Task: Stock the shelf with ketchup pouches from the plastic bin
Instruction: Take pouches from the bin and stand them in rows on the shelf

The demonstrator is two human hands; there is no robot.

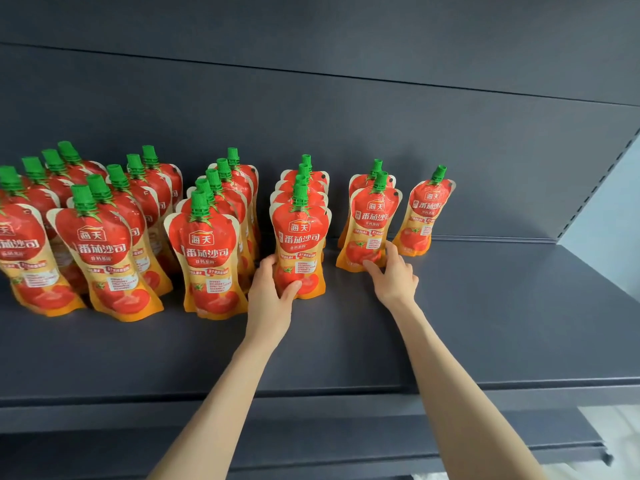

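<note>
**Two hands on ketchup pouches at a dark store shelf**

A deep, matte charcoal shelf [450, 323] runs across the frame, closed behind by a back panel [346, 133] of the same colour. At 3 o'clock a slotted upright [595, 188] ends the unit, with a pale wall beyond it. Rows of ketchup pouches [104, 244], red and orange with green caps, stand upright from 9 o'clock toward the centre, lined front to back.

Both bare forearms reach up from 6 o'clock. The left hand [273, 292] grips the lower part of the centre pouch [300, 237], which heads a short row, with the thumb across its front and the fingers curled round its left side. The right hand [391, 275] pinches the bottom corner of the right pouch [372, 223], thumb on the front and fingers raised along its right edge. Both pouches stand on the shelf. One more pouch stands close behind the right pouch, and a lone pouch [424, 213] leans slightly at 2 o'clock, near the back panel.

The leftmost row is cut off by the frame edge, and the rear pouches show little more than their caps. A bright white patch [609, 424] at 5 o'clock, below the shelf, is too washed out to identify.
</note>
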